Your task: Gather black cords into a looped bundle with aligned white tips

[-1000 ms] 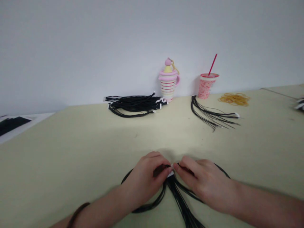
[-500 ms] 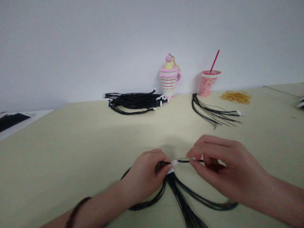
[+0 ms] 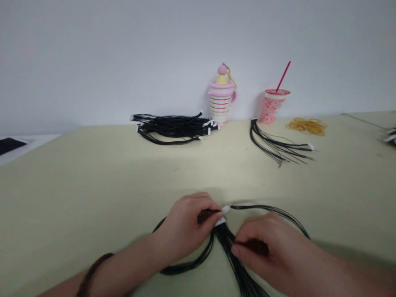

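On my feed the two hands sit apart, with a small gap between them. The left hand is clamped on a bundle of black wires, pinching it just behind two white end tabs that poke out past its fingertips. The right hand is closed on some strands of the same bundle, lower down and nearer me, with dark wire showing between its fingers and thumb. The bundle runs down between the hands toward me. One wire loop arcs from the tabs over the right hand, and another wire loop curves under the left. A dark bracelet circles the left wrist. Well beyond the hands, on the pale green table, a heap of white-tipped black wires lies ahead of the left hand and a smaller spray of wires ahead of the right. Farther on stand a pink striped mug and a paper cup with a red straw, with loose rubber bands to their right.
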Motion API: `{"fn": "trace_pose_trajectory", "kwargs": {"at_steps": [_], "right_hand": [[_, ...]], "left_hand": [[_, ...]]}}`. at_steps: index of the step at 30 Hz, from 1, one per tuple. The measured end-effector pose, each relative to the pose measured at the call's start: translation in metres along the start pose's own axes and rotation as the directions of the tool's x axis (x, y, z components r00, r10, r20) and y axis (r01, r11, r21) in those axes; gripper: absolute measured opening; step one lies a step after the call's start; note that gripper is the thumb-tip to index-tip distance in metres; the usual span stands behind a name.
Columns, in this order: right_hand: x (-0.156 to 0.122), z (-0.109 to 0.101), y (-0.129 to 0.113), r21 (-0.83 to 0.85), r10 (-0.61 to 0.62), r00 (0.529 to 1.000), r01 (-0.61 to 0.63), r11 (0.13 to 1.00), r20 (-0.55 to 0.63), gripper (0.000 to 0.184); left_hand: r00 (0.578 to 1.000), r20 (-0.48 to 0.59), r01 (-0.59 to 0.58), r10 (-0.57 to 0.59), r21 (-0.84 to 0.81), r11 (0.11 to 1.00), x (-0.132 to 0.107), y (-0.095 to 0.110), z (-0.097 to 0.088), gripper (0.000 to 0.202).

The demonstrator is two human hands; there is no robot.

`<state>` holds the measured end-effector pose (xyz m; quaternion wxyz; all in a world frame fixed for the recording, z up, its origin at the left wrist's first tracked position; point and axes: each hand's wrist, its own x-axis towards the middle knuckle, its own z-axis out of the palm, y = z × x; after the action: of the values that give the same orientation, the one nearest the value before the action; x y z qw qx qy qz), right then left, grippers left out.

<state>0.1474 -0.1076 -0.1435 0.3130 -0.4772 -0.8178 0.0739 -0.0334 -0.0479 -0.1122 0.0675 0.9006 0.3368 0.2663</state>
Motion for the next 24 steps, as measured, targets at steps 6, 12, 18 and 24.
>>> {"fn": "trace_pose_trajectory", "kwargs": {"at_steps": [6, 12, 18, 24], "right_hand": [[0.004, 0.005, 0.001, 0.067, 0.09, 0.996, -0.092, 0.993, 0.028, 0.011], [0.002, -0.003, 0.004, 0.028, 0.151, 0.986, -0.153, 0.988, 0.066, 0.013], [-0.002, -0.023, -0.022, -0.131, 0.18, 0.95, -0.151, 0.98, 0.256, 0.01], [-0.023, -0.001, -0.022, -0.399, -0.038, 0.992, 0.083, 0.913, 0.119, 0.032]], "left_hand": [[1.0, -0.003, -0.009, 0.009, 0.033, 0.999, 0.0, 0.001, 0.0, 0.018], [0.999, -0.046, -0.012, 0.019, 0.143, 0.99, -0.004, 0.0, 0.004, 0.015], [0.998, -0.063, -0.008, 0.019, 0.164, 0.986, -0.005, 0.002, 0.009, 0.013], [0.994, -0.099, -0.026, 0.036, 0.095, 0.995, -0.004, 0.001, 0.008, 0.009]]}}
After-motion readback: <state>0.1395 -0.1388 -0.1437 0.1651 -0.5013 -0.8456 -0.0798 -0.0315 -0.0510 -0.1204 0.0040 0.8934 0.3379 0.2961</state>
